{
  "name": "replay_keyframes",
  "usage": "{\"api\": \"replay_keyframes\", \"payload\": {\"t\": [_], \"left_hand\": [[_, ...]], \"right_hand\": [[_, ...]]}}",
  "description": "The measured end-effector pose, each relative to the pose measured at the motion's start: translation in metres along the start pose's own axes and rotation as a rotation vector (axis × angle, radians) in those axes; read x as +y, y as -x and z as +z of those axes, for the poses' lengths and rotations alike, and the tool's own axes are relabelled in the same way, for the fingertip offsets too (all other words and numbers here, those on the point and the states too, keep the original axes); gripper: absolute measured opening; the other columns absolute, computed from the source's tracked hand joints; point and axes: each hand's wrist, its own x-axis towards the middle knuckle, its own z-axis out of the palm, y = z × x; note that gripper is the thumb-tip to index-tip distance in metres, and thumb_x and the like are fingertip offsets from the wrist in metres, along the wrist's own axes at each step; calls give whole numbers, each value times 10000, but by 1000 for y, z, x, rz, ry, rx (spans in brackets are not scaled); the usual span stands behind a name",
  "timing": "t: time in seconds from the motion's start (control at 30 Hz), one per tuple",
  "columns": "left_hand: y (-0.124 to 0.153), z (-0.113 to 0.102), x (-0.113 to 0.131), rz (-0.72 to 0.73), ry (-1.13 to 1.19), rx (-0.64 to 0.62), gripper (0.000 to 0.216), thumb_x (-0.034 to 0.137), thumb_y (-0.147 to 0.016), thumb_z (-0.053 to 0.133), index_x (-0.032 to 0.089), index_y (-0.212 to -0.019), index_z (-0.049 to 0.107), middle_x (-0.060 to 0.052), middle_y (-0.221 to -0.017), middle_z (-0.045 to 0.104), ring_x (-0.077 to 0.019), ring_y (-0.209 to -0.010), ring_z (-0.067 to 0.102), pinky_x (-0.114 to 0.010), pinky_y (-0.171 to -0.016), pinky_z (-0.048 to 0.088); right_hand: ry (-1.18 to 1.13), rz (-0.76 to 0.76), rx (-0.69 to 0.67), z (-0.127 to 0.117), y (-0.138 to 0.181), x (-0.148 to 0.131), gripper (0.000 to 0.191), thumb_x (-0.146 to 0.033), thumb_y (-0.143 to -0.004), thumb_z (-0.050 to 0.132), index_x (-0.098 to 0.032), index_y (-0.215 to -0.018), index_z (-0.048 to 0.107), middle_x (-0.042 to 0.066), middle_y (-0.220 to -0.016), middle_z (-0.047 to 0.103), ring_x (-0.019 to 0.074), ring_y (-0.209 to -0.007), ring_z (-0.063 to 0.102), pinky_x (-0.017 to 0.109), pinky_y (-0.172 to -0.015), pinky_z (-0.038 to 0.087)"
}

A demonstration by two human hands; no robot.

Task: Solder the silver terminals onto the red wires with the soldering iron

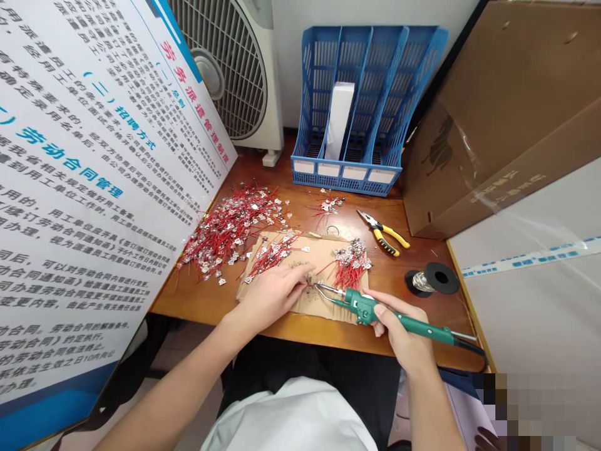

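In my right hand [399, 322] is a green soldering iron [366, 307], its fingers wrapped round the body and its tip pointing left. My left hand [277, 289] is closed in a pinch at that tip, over a cardboard sheet [300, 307]. A short bit of red wire [309, 285] shows at the fingertips; the rest of the piece is hidden. On the cardboard, a bundle of red wires with metal tabs [351, 266] lies right of the tip. Another bunch of tabbed red wires [272, 254] lies behind my left hand.
A large heap of tabbed red wires [230, 228] lies at the left, with a small cluster [328, 205] farther back. Yellow-handled pliers [384, 233] and a solder spool [432, 279] are at the right. Behind stand a blue file rack [347, 178], a fan [235, 75] and a cardboard box [493, 119].
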Motion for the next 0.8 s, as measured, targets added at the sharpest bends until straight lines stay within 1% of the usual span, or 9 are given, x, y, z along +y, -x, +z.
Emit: {"api": "replay_keyframes", "payload": {"t": [0.13,0.3,0.4,0.57,0.67,0.8], "left_hand": [[0,0,0,4,-1,2,377,201,-1141,626,227,-1514,680,-78,-1141,864,-269,-1036,832,-381,-961,669],[0,-1,2,-16,3,-14,391,188,-1135,643,220,-1524,669,-70,-1140,870,-275,-1042,834,-392,-960,665],[0,-1,3,-33,4,-14,419,185,-1122,668,226,-1539,658,-67,-1148,872,-279,-1057,835,-394,-965,664],[1,0,2,-47,-29,-25,453,188,-1116,670,229,-1565,631,-52,-1107,876,-283,-1044,833,-389,-949,661],[1,0,2,-54,-62,-32,450,196,-1124,651,224,-1573,629,-58,-1105,876,-283,-1034,834,-387,-935,663],[1,-1,3,-67,-109,-47,442,201,-1131,635,212,-1573,649,-78,-1135,880,-293,-1058,837,-410,-947,664]], "right_hand": [[-21,-2,12,1,0,4,349,-377,-1000,735,-208,-1228,937,-21,-558,634,215,-567,660,357,-643,591],[-211,28,104,3,3,11,290,-343,-964,797,-190,-1164,939,8,-626,689,183,-513,594,342,-552,546],[-281,31,140,4,3,11,279,-330,-972,792,-195,-1173,932,8,-635,684,174,-499,562,333,-514,508],[-432,53,213,6,1,6,266,-311,-971,789,-220,-1175,933,21,-678,710,157,-518,560,299,-508,458],[-477,56,232,7,0,4,258,-326,-965,798,-215,-1151,938,23,-669,698,145,-514,541,289,-505,439],[-517,63,251,8,-1,3,250,-337,-954,816,-211,-1128,943,39,-699,722,134,-524,544,275,-506,428]]}}
